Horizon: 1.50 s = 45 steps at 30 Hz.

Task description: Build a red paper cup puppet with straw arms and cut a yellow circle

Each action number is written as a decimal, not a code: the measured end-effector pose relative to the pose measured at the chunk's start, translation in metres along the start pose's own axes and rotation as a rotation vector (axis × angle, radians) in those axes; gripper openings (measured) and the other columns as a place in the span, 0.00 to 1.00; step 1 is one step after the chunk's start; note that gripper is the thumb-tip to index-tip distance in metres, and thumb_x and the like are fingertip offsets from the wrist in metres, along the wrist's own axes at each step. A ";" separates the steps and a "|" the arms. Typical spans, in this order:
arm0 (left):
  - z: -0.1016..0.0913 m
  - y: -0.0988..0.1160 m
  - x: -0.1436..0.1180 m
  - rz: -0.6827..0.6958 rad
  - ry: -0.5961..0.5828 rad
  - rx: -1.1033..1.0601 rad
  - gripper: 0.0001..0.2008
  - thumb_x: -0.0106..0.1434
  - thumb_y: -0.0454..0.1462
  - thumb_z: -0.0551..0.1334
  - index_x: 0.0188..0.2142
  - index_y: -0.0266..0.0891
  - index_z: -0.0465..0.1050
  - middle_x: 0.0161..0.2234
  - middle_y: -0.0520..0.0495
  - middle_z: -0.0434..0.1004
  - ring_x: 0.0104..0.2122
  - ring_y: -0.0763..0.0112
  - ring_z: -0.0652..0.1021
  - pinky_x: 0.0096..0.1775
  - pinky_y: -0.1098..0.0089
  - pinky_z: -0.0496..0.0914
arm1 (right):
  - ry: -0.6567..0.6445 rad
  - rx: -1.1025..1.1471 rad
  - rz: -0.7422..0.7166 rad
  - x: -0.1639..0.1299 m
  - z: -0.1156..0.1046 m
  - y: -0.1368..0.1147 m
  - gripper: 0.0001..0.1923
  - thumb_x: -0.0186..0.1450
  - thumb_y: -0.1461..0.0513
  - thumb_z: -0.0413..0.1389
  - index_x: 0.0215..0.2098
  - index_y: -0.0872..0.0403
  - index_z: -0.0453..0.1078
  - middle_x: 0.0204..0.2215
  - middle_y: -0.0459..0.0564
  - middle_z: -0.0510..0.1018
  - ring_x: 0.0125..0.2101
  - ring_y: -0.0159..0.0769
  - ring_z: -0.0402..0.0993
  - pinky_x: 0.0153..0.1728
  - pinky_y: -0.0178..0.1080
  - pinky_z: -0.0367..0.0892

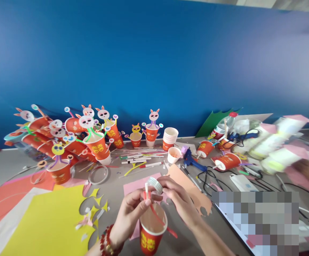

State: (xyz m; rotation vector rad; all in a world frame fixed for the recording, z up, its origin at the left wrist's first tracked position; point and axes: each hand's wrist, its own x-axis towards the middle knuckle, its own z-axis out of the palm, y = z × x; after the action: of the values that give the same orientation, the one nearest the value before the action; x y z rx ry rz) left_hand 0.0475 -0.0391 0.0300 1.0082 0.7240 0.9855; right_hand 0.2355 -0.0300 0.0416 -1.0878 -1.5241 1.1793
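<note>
My left hand [133, 209], with a red beaded bracelet at the wrist, pinches a thin white stick [147, 187] together with red pipe-cleaner-like strips [156, 213]. One strip hangs over the mouth of a red paper cup [150, 240] with yellow characters, upright just below the hands. Fingers of my right hand [178, 197] close around a small roll of tape [154, 185], close beside the stick. Whether the tape touches the stick I cannot tell. Pink paper [133, 190] and cut orange paper [182, 179] lie under and beyond the hands.
Rabbit-faced red cups [95, 144] crowd the left; a stack of cups [170, 137] stands at the back. A blue glue gun [194, 161] and black cables lie right of centre. Yellow paper [44, 220] covers the left front. Another person's arm [307, 174] reaches in at the right.
</note>
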 end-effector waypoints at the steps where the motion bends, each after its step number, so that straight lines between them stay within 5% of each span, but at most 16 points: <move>1: 0.000 -0.001 0.000 0.004 -0.004 -0.006 0.10 0.63 0.42 0.66 0.37 0.37 0.81 0.41 0.38 0.85 0.43 0.53 0.82 0.47 0.61 0.72 | 0.008 0.008 0.011 0.000 0.001 0.000 0.12 0.69 0.59 0.51 0.38 0.52 0.76 0.38 0.51 0.76 0.40 0.40 0.73 0.40 0.37 0.68; 4: -0.001 -0.003 0.000 0.009 0.000 -0.026 0.09 0.63 0.41 0.66 0.35 0.37 0.81 0.40 0.39 0.85 0.42 0.54 0.82 0.46 0.62 0.72 | 0.038 0.044 0.018 0.001 0.004 0.005 0.14 0.67 0.51 0.57 0.35 0.53 0.75 0.33 0.49 0.73 0.35 0.38 0.71 0.34 0.35 0.68; 15: -0.004 -0.001 -0.001 0.046 0.015 -0.103 0.09 0.63 0.41 0.66 0.33 0.37 0.80 0.37 0.40 0.85 0.42 0.56 0.81 0.45 0.64 0.71 | -0.120 0.176 0.000 0.002 -0.005 0.005 0.12 0.67 0.53 0.59 0.44 0.49 0.77 0.45 0.52 0.73 0.41 0.39 0.73 0.37 0.36 0.71; 21: -0.005 0.004 -0.003 0.050 -0.105 -0.056 0.09 0.63 0.41 0.66 0.31 0.38 0.80 0.35 0.39 0.85 0.52 0.49 0.77 0.52 0.57 0.68 | 0.046 0.035 -0.010 0.004 -0.004 0.010 0.13 0.64 0.52 0.61 0.39 0.52 0.77 0.34 0.49 0.75 0.32 0.36 0.70 0.32 0.35 0.67; 27: -0.007 0.008 -0.003 0.104 -0.099 0.083 0.10 0.63 0.42 0.66 0.32 0.38 0.82 0.37 0.37 0.84 0.61 0.47 0.66 0.60 0.54 0.60 | 0.073 0.173 0.088 0.001 -0.001 0.010 0.22 0.63 0.52 0.62 0.53 0.50 0.73 0.26 0.43 0.70 0.23 0.29 0.66 0.25 0.33 0.64; 32: -0.010 0.004 -0.002 0.092 -0.112 0.040 0.09 0.63 0.41 0.66 0.31 0.39 0.81 0.40 0.38 0.84 0.60 0.47 0.68 0.56 0.55 0.64 | -0.029 0.303 0.142 0.002 0.001 0.010 0.26 0.67 0.50 0.59 0.60 0.50 0.67 0.25 0.44 0.74 0.21 0.29 0.71 0.23 0.33 0.68; 39: -0.013 -0.002 0.000 0.089 -0.051 -0.008 0.08 0.63 0.41 0.65 0.33 0.39 0.81 0.39 0.40 0.84 0.59 0.49 0.69 0.52 0.61 0.66 | -0.041 0.408 0.152 0.001 0.003 0.012 0.20 0.66 0.53 0.61 0.54 0.52 0.71 0.27 0.47 0.79 0.27 0.32 0.77 0.31 0.34 0.72; 45: -0.010 -0.005 0.001 0.050 -0.003 -0.117 0.07 0.62 0.39 0.67 0.31 0.38 0.81 0.41 0.42 0.83 0.44 0.58 0.79 0.45 0.67 0.69 | -0.014 0.415 0.177 0.002 0.001 0.011 0.21 0.65 0.53 0.62 0.53 0.52 0.71 0.34 0.50 0.81 0.28 0.33 0.79 0.31 0.36 0.72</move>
State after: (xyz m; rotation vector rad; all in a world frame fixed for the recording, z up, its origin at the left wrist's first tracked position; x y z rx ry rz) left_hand 0.0409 -0.0358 0.0213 0.9289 0.6339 1.0576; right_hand 0.2353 -0.0268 0.0306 -0.9441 -1.1382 1.5453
